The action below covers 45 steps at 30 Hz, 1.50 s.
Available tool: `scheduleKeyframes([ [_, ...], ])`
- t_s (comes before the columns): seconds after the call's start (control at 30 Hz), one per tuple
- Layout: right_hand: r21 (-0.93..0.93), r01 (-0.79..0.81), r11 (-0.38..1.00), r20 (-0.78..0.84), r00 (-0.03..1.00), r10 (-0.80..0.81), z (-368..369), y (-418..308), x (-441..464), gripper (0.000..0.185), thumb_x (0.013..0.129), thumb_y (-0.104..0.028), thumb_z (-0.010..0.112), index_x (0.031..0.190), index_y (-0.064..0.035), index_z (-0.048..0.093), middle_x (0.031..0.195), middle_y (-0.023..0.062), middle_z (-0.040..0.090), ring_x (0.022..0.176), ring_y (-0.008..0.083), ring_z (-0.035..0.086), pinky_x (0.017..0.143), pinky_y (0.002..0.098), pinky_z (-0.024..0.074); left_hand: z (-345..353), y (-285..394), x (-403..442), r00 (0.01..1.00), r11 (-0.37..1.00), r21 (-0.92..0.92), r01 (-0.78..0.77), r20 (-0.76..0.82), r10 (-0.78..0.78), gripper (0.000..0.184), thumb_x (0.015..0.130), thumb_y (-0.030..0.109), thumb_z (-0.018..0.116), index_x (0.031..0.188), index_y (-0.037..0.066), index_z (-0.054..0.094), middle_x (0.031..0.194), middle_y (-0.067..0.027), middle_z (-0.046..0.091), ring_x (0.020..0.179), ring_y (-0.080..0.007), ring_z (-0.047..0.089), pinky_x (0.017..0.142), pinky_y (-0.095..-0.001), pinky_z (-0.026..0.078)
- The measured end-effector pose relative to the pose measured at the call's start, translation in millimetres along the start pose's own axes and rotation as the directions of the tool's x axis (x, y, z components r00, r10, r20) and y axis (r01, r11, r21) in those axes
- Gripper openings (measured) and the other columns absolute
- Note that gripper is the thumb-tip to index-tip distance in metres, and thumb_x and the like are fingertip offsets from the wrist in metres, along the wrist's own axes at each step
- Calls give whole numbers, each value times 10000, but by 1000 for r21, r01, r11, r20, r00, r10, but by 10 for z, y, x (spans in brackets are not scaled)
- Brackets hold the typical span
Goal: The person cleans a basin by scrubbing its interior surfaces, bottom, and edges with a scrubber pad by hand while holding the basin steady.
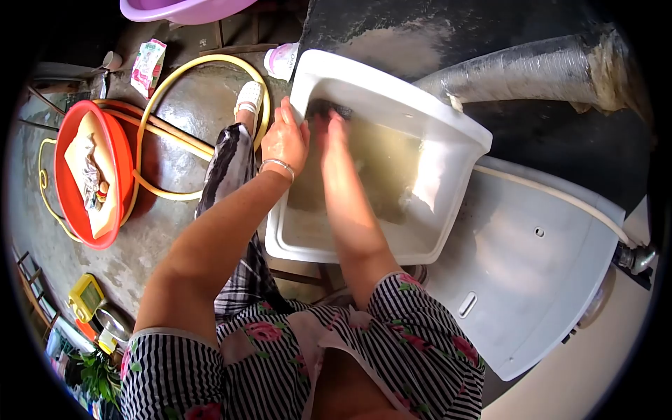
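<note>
A white rectangular basin (281, 234) stands in front of me with cloudy, yellowish water (381, 164) in it. My left hand (285, 142), wet and with a bangle at the wrist, is at the basin's left rim, its fingers stretched out and nothing held. Inside the basin, near the upper left corner, is my right hand (332, 131), blurred by motion. Its fingers are smeared, so whether it holds anything cannot be made out. A dark object (339, 108) lies beside its fingertips against the basin's wall.
On the left, a red tub (126, 175) holds a board and cloth, beside a coiled yellow hose (142, 133). A purple basin (189, 10) is at the top. A plastic-wrapped pipe (525, 70) and grey panel (518, 259) are on the right.
</note>
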State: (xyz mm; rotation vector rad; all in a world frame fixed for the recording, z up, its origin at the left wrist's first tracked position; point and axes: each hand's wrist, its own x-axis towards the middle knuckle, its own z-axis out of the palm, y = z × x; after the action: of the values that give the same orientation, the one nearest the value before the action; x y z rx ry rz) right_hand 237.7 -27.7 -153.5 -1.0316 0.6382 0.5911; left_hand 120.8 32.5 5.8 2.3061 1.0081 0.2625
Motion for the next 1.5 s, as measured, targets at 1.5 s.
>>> scheduleKeyframes([
  [1.5,-323,171,931,220,970,-101,150,184,-341,310,878,-81,628,1150,48,558,1059,120,642,908,201,608,770,328,501,-23,-11,9,999,998,67,-5,46,2,571,899,201,512,1347,-62,275,1162,-285,529,824,-411,623,678,-475,523],
])
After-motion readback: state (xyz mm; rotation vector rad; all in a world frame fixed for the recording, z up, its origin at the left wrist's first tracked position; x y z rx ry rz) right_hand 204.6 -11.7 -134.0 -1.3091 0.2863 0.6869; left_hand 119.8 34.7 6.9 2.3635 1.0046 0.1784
